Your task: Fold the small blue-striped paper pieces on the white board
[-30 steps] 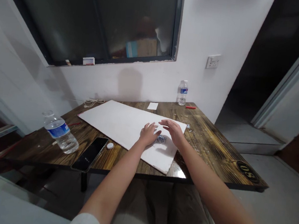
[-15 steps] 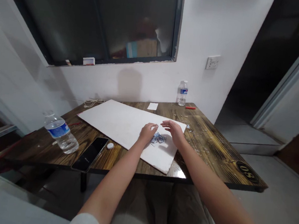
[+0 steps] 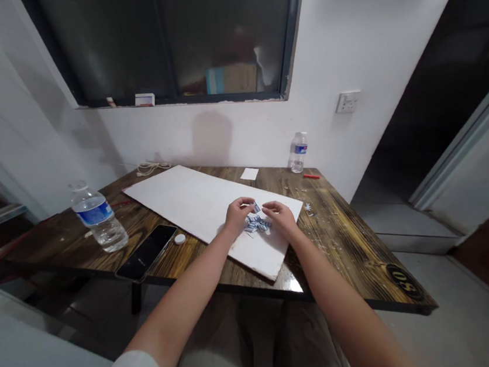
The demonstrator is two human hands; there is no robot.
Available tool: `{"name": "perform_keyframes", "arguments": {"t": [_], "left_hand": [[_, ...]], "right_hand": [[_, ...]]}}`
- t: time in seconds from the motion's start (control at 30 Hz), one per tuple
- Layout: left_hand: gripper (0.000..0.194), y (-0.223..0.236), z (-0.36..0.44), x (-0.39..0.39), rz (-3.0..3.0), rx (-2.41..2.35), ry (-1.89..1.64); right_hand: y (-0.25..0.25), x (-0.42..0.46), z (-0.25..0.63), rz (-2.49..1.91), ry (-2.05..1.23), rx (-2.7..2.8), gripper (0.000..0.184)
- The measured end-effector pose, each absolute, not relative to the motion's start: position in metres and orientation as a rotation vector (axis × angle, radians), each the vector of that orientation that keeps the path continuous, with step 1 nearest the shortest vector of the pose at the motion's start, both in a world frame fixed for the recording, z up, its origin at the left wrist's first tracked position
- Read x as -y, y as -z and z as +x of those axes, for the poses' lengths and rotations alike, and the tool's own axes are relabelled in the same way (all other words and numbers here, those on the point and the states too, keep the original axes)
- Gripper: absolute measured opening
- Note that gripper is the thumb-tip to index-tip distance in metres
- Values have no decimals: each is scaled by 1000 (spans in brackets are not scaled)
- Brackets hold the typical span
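One small blue-and-white piece (image 3: 256,207) sits pinched in the left hand (image 3: 238,211), at the far side of the loose pile (image 3: 258,226) near the right end of the white board (image 3: 194,195), well in from the table's (image 3: 350,260) front edge. Piece points rightward out of the left grip, long axis seemingly slanting far-left to near-right, though too small to be sure. Left is nearer; right hand (image 3: 280,213) is just beside, thumb and fingertips drawn close, can't tell if they meet or touch it.
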State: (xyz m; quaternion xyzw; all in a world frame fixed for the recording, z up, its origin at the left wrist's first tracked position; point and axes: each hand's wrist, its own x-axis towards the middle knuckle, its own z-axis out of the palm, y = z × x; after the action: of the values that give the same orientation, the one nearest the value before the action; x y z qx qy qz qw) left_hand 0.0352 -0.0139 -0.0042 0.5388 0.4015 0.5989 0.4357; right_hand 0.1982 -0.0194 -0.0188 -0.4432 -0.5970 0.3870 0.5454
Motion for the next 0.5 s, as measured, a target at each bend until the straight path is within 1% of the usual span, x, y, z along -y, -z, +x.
{"name": "perform_keyframes", "arguments": {"t": [0.07,0.17,0.2,0.23,0.27,0.3,0.4,0.5], "left_hand": [[22,5,34,12,1315,-1028,-1516],[20,7,32,9,1293,-1081,-1541],[19,8,31,8,1298,-1095,-1550],[18,8,31,7,1306,-1105,-1558],[18,8,31,7,1313,-1111,-1565],[17,8,31,7,1315,-1116,-1571],[16,6,31,8,1284,-1133,-1579],[15,4,31,9,1240,-1158,-1599]], "right_hand": [[21,21,198,-1059,-848,1622,44],[24,25,196,-1062,-694,1958,76],[25,27,196,-1068,-640,2052,83],[26,28,195,-1068,-591,2130,86],[26,28,194,-1059,-552,2188,84],[27,29,193,-1042,-518,2224,77],[28,30,192,-1003,-433,2245,53],[26,32,190,-1044,-357,2238,41]]}}
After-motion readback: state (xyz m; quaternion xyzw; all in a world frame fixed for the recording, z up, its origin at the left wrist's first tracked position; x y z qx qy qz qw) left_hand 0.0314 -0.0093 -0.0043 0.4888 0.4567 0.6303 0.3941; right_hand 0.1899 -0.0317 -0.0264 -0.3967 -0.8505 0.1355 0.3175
